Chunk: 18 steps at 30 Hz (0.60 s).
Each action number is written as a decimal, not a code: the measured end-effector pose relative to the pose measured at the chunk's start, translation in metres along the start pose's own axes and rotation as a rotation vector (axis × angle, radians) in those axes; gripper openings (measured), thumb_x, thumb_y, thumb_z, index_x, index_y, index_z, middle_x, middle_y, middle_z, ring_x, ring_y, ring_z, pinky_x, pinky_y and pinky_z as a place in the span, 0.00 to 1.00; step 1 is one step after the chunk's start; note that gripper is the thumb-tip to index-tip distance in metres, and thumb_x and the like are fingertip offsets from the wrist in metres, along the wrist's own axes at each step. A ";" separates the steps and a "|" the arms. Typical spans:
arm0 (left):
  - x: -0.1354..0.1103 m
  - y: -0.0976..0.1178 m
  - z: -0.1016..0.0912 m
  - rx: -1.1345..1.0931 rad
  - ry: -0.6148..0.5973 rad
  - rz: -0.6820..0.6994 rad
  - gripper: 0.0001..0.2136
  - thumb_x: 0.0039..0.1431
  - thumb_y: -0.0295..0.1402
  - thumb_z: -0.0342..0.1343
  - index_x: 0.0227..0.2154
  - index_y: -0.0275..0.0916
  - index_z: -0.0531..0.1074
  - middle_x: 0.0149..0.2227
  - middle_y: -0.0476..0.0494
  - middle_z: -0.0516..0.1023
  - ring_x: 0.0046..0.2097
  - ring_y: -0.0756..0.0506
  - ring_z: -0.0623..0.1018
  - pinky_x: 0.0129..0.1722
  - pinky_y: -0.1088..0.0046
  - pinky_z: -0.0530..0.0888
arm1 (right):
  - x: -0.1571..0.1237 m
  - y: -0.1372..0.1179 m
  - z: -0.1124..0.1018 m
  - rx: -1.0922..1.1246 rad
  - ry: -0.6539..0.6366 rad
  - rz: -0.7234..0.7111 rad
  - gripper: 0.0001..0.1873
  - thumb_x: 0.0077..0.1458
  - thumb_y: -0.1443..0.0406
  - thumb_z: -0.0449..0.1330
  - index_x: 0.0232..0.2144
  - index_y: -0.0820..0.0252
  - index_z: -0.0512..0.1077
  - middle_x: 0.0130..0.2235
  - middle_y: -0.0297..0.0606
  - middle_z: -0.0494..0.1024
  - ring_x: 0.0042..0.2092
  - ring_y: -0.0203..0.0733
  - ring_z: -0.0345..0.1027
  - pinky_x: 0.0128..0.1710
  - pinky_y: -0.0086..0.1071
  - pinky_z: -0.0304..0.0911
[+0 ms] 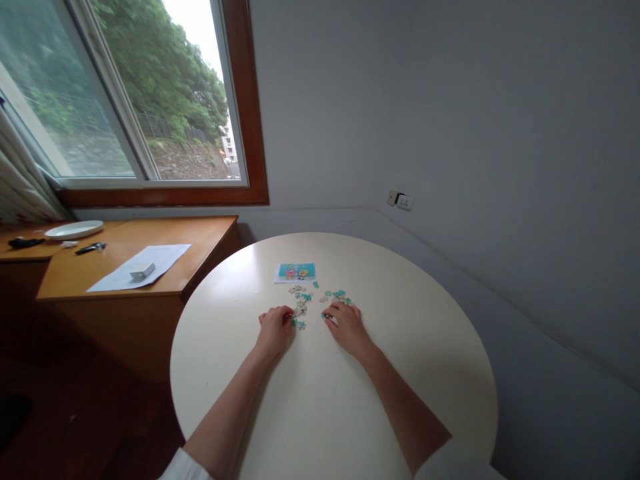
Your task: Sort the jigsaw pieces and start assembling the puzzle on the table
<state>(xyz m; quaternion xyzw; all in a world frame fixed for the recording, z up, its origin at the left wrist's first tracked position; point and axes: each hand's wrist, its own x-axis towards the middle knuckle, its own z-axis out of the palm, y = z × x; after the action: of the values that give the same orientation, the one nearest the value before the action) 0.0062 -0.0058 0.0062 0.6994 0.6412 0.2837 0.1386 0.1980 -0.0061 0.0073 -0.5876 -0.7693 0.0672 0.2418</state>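
Your right hand (pixel 347 325) pinches a jigsaw piece (pixel 328 317); left hand (pixel 277 328) half-curled, hold unclear; cartoon picture (pixel 296 272) at twelve o'clock, likely for easy viewing

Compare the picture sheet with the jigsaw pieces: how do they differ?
The picture sheet is one rectangle; the jigsaw pieces are many small knobbed shapes. The sheet lies apart from the left hand and right hand, while some pieces are at their fingertips. Both show blue-green and rest on the round table.

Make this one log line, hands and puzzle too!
left hand: by loose pieces | right hand: at puzzle piece | picture card: flat, beyond pieces
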 end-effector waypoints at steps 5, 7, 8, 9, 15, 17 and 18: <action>0.000 0.000 -0.001 -0.021 -0.007 -0.026 0.10 0.53 0.25 0.49 0.34 0.40 0.73 0.36 0.45 0.78 0.40 0.45 0.74 0.45 0.65 0.65 | 0.001 0.005 0.004 -0.049 0.027 0.047 0.11 0.54 0.70 0.53 0.36 0.56 0.73 0.43 0.39 0.73 0.47 0.40 0.63 0.49 0.37 0.48; 0.001 0.001 -0.001 -0.037 0.000 -0.038 0.10 0.53 0.25 0.48 0.34 0.39 0.73 0.35 0.45 0.78 0.39 0.46 0.74 0.44 0.66 0.65 | 0.001 0.006 0.004 -0.070 0.034 0.058 0.11 0.54 0.69 0.53 0.37 0.57 0.73 0.44 0.40 0.73 0.48 0.41 0.63 0.49 0.38 0.48; 0.001 0.001 0.000 -0.046 0.007 -0.042 0.10 0.53 0.25 0.48 0.34 0.39 0.73 0.35 0.45 0.78 0.39 0.46 0.74 0.43 0.66 0.65 | 0.001 0.006 0.004 -0.081 0.033 0.061 0.11 0.54 0.69 0.52 0.38 0.57 0.72 0.44 0.41 0.72 0.48 0.42 0.63 0.49 0.38 0.48; 0.001 0.000 0.000 -0.055 0.018 -0.045 0.10 0.53 0.25 0.48 0.35 0.39 0.73 0.34 0.45 0.78 0.38 0.47 0.74 0.43 0.67 0.65 | 0.001 0.007 0.004 -0.091 0.033 0.065 0.11 0.54 0.69 0.52 0.38 0.57 0.72 0.45 0.41 0.72 0.48 0.42 0.62 0.49 0.38 0.48; 0.001 -0.002 -0.003 -0.020 0.086 -0.085 0.11 0.52 0.24 0.47 0.35 0.39 0.72 0.36 0.45 0.76 0.38 0.47 0.74 0.42 0.68 0.65 | 0.002 0.007 0.001 -0.135 0.057 0.129 0.17 0.53 0.73 0.50 0.44 0.59 0.70 0.48 0.43 0.70 0.50 0.44 0.61 0.49 0.37 0.49; 0.001 -0.003 -0.006 0.030 0.089 -0.119 0.11 0.52 0.25 0.47 0.35 0.39 0.72 0.37 0.44 0.76 0.40 0.46 0.73 0.43 0.67 0.65 | 0.002 0.008 0.001 -0.146 0.068 0.160 0.19 0.52 0.73 0.50 0.46 0.59 0.69 0.50 0.44 0.68 0.50 0.44 0.60 0.49 0.37 0.50; 0.001 -0.002 -0.008 0.050 0.085 -0.134 0.11 0.52 0.26 0.47 0.35 0.39 0.72 0.37 0.44 0.76 0.41 0.45 0.73 0.43 0.67 0.65 | 0.002 0.008 0.001 -0.151 0.072 0.172 0.20 0.52 0.73 0.49 0.47 0.59 0.68 0.51 0.44 0.67 0.51 0.45 0.60 0.49 0.37 0.50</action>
<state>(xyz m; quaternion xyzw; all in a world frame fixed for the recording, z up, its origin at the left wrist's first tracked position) -0.0001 -0.0063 0.0113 0.6456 0.6987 0.2870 0.1126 0.2043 -0.0016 0.0040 -0.6700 -0.7097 0.0087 0.2176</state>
